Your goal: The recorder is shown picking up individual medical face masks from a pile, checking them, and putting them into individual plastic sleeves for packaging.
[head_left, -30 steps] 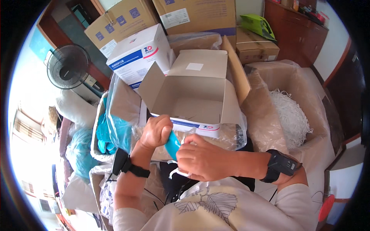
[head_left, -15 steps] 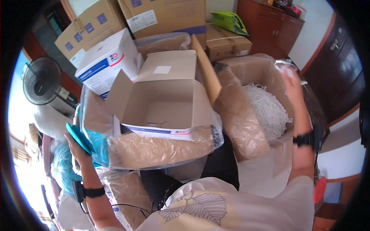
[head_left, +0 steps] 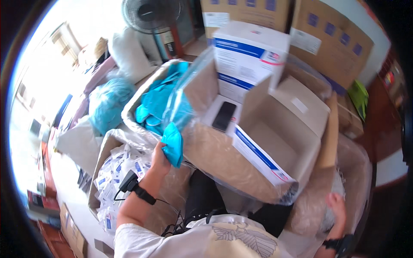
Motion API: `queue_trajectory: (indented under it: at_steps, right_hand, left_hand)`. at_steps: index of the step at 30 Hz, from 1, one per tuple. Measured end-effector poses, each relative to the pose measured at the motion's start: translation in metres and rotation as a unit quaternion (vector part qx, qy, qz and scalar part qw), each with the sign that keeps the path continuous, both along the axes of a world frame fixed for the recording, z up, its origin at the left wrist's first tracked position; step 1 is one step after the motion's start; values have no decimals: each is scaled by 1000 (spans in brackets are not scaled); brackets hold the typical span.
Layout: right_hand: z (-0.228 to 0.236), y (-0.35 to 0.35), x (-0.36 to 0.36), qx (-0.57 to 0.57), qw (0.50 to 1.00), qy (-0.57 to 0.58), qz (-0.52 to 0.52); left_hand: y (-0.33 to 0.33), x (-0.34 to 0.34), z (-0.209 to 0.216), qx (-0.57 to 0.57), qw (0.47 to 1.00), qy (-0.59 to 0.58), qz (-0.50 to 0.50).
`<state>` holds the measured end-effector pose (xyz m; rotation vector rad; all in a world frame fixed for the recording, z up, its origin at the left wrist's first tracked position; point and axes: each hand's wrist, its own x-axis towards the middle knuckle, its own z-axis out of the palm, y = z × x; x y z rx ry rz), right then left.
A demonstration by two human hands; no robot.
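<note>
My left hand (head_left: 160, 161) is closed on a folded teal face mask (head_left: 173, 145), held up by its lower edge beside the basket. Similar teal pieces (head_left: 157, 103) fill the pale-rimmed basket (head_left: 128, 111) just beyond. On the right, my right hand (head_left: 337, 206) is at the plastic-lined carton (head_left: 360, 172), its fingers curled and blurred; what they hold, if anything, does not show. A little of the white stringy material (head_left: 339, 185) is visible behind that hand. An open white-and-blue box (head_left: 275, 144) with nothing visible inside sits between my hands.
Small printed packets (head_left: 116, 176) fill a lined carton at the left. A black phone (head_left: 224, 116) lies near a closed white box (head_left: 249, 56). Large brown cartons (head_left: 331, 36) stand behind, a fan (head_left: 150, 13) at the back left, a teal-filled bag (head_left: 109, 101) beside the basket.
The view has swung left, bringing the basket and packets into sight. My left hand still holds the teal mask. My right hand has come down and nearer; the white item in it no longer shows.
</note>
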<state>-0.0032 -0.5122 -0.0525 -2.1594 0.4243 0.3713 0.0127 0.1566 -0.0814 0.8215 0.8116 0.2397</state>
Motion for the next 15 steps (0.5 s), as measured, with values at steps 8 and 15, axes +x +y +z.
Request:
queue_trajectory:
  at_steps: [8, 15]
  right_hand:
    - [19, 48, 4, -23, 998, 60, 27]
    - [64, 131, 40, 132, 987, 91, -2]
  left_hand:
    - [131, 112, 31, 238, 945, -96, 204]
    - [143, 182, 15, 405, 885, -129, 188]
